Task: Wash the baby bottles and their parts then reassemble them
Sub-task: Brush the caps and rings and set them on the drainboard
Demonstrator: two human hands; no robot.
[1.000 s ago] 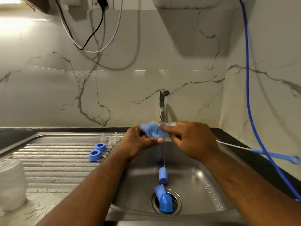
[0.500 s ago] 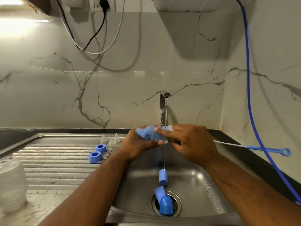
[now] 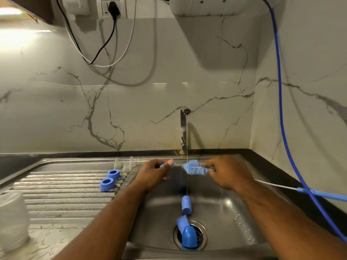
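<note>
Over the sink basin, my right hand grips a bottle brush by its wire, the blue bristles pointing left under the thin water stream from the tap. The brush's blue handle sticks out to the right. My left hand pinches a small blue part, mostly hidden by the fingers, a short gap left of the bristles. Two blue caps lie in the basin, one over the drain. Two blue collar rings and three clear nipples stand on the drainboard.
A clear container stands upside down at the drainboard's front left. A blue hose hangs down the right wall to the counter. Cables dangle from a wall socket above. A white appliance is mounted over the tap.
The hands have drawn apart: the brush has come out of the blue part, my right hand moving right with it. The camera tilted up a little.
</note>
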